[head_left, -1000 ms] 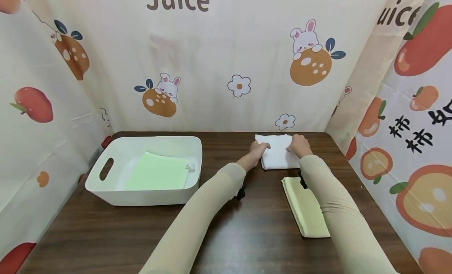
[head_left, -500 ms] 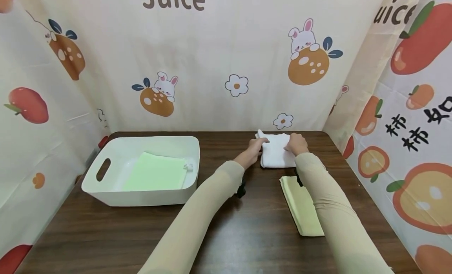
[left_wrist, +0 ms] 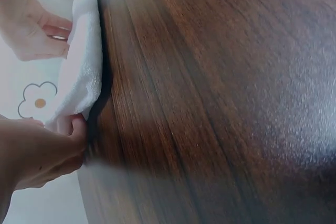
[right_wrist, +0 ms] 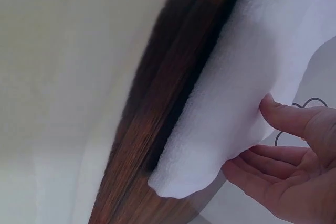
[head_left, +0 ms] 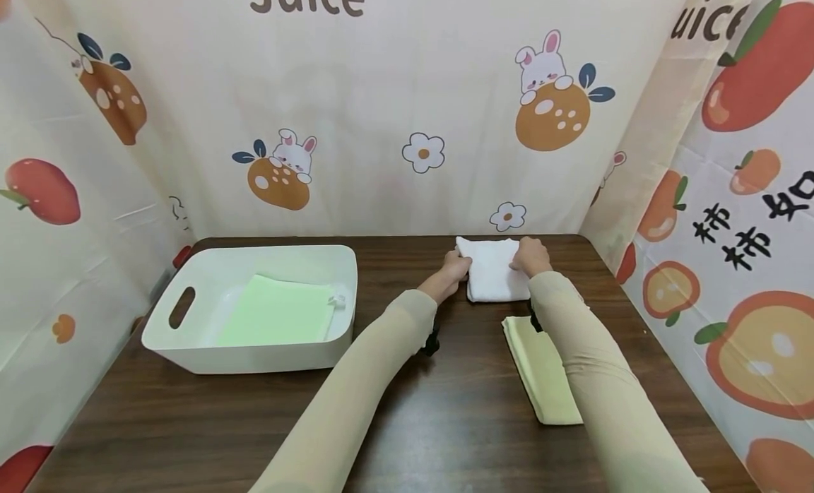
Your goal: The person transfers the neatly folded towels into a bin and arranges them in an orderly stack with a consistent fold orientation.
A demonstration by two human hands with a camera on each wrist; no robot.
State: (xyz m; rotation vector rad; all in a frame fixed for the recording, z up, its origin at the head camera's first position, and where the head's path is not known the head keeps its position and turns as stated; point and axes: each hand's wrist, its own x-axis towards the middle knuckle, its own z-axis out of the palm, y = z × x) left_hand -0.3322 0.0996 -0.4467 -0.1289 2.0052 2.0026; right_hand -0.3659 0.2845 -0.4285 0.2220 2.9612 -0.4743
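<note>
A folded white towel (head_left: 494,270) lies near the table's back edge, right of the middle. My left hand (head_left: 453,270) pinches its left edge, thumb on the near side. In the left wrist view the left hand (left_wrist: 44,153) has its thumb and fingers at the towel's corner (left_wrist: 84,72). My right hand (head_left: 532,256) holds the right edge. The right wrist view shows the right thumb on top of the towel (right_wrist: 220,93), with the fingers of the right hand (right_wrist: 299,166) at its edge, their tips partly hidden.
A white bin (head_left: 248,359) with a handle hole stands at the left, a pale green folded cloth (head_left: 276,313) inside it. A folded yellow towel (head_left: 543,373) lies in front of the white towel, partly under the right forearm. Printed curtains (head_left: 356,126) enclose the table (head_left: 413,415).
The white towel's far left corner rose and drew inward half a second ago; now it lies lower and further left, with the left hand. The right hand stays at the right edge.
</note>
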